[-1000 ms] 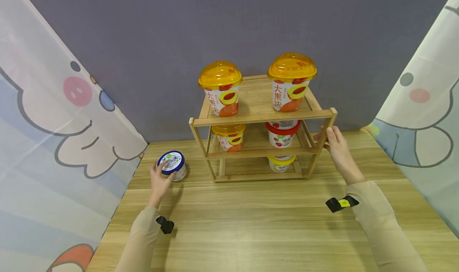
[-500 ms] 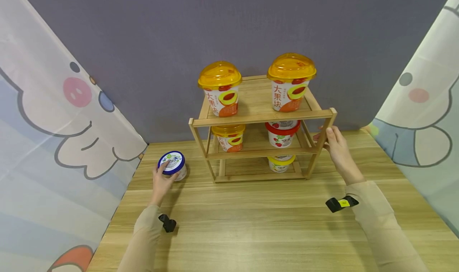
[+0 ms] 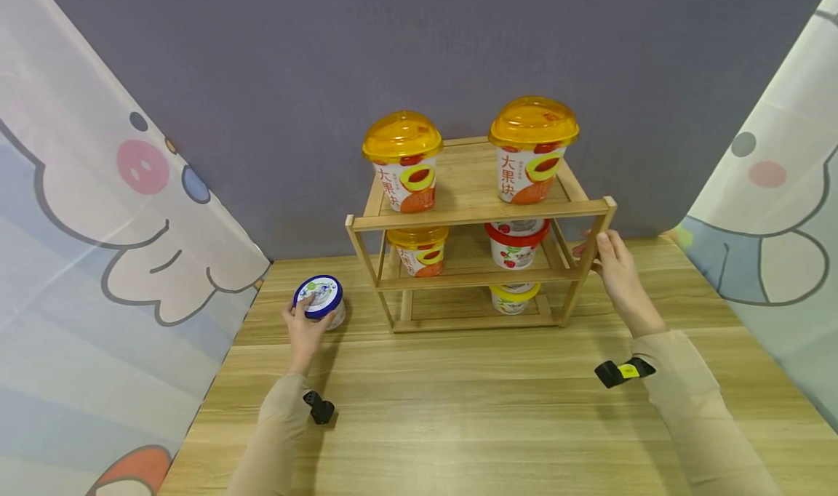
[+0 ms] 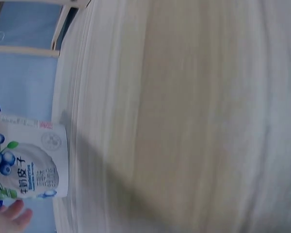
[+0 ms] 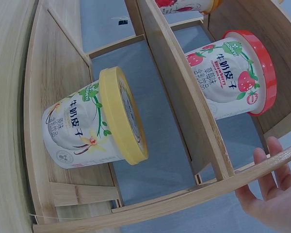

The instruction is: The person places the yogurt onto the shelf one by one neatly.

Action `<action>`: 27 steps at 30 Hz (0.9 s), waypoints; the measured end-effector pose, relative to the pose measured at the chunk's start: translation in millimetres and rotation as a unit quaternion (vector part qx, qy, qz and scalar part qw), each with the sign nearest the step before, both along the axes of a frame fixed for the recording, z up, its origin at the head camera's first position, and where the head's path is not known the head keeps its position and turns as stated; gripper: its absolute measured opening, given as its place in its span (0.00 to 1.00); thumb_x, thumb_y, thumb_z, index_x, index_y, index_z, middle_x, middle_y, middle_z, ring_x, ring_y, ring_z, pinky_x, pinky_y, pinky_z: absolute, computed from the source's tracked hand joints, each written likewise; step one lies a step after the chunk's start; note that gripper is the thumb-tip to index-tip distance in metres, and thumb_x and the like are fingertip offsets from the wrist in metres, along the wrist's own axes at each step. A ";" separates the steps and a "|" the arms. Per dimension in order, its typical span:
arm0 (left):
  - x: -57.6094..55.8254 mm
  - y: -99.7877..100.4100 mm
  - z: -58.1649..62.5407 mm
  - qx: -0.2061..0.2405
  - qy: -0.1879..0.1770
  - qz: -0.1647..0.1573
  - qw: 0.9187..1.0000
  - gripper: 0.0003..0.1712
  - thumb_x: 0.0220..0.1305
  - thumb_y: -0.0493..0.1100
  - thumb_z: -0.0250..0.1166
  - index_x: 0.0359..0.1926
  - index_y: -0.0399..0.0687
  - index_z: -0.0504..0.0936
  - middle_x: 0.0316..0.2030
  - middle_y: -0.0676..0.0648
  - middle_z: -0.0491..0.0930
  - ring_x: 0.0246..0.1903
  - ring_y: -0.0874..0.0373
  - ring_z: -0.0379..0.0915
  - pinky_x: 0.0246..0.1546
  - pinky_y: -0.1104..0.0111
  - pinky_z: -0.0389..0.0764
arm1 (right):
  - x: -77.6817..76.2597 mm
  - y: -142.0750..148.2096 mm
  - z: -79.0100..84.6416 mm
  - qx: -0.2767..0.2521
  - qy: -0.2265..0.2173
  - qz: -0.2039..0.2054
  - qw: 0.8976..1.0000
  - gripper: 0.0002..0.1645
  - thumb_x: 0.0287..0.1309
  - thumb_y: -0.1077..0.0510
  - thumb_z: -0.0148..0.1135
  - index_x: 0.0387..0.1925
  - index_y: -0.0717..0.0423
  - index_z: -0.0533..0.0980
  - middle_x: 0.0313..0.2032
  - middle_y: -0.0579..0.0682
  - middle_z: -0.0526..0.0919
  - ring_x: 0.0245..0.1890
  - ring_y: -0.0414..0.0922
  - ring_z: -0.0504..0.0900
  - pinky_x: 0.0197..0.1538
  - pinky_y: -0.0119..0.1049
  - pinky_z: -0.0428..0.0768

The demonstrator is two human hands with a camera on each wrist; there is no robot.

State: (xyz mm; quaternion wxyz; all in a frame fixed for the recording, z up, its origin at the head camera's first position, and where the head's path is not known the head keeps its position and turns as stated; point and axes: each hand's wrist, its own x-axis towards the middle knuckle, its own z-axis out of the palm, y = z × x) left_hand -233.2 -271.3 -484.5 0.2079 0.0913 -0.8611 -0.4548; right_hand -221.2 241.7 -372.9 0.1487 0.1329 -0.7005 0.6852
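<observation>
A round white tub with a blue lid and blueberry print (image 3: 317, 291) stands left of the wooden rack. My left hand (image 3: 305, 337) grips it from the near side, thumb and fingers on either side of the lid. The left wrist view shows the tub's (image 4: 34, 162) base close to the table; whether it touches, I cannot tell. At the right, my right hand (image 3: 620, 278) holds the front right post of the three-level rack (image 3: 471, 215). In the right wrist view, its fingers (image 5: 264, 182) curl round that post (image 5: 184, 199).
Two cups with domed orange lids, a left cup (image 3: 406, 169) and a right cup (image 3: 532, 158), stand on the top shelf. Below are another orange-lidded cup (image 3: 420, 254) and a red-lidded tub (image 3: 513, 252). A yellow-lidded tub (image 3: 509, 302) sits on the bottom level.
My left hand and the blue-lidded tub have shifted slightly right, toward the rack. The fingers sit more closely round the lid. My right hand has stayed on the post.
</observation>
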 end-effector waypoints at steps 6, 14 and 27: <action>0.4 14.0 -5.2 -0.009 0.058 0.038 0.998 0.34 0.46 0.50 0.70 0.50 0.38 0.68 0.54 0.28 0.48 0.54 0.30 0.51 0.56 0.47 0.58 | 0.7 0.4 0.0 0.006 -0.005 0.003 1.000 0.15 0.65 0.47 0.35 0.44 0.45 0.66 0.33 0.43 0.75 0.37 0.36 0.73 0.40 0.22 0.71; -1.0 29.7 -2.9 -0.031 0.073 0.096 0.992 0.30 0.41 0.37 0.72 0.45 0.32 0.69 0.51 0.25 0.52 0.52 0.30 0.53 0.54 0.46 0.58 | -0.1 -0.8 -1.6 -0.004 0.005 0.014 1.000 0.16 0.65 0.47 0.36 0.46 0.49 0.66 0.34 0.45 0.74 0.38 0.37 0.73 0.40 0.25 0.71; 2.2 37.0 -6.1 -0.047 0.068 0.112 0.990 0.34 0.39 0.41 0.73 0.50 0.40 0.69 0.55 0.27 0.50 0.54 0.31 0.51 0.53 0.44 0.57 | -0.1 0.6 -1.4 -0.008 0.005 0.017 1.000 0.13 0.67 0.51 0.34 0.45 0.46 0.65 0.34 0.45 0.74 0.39 0.37 0.73 0.40 0.24 0.71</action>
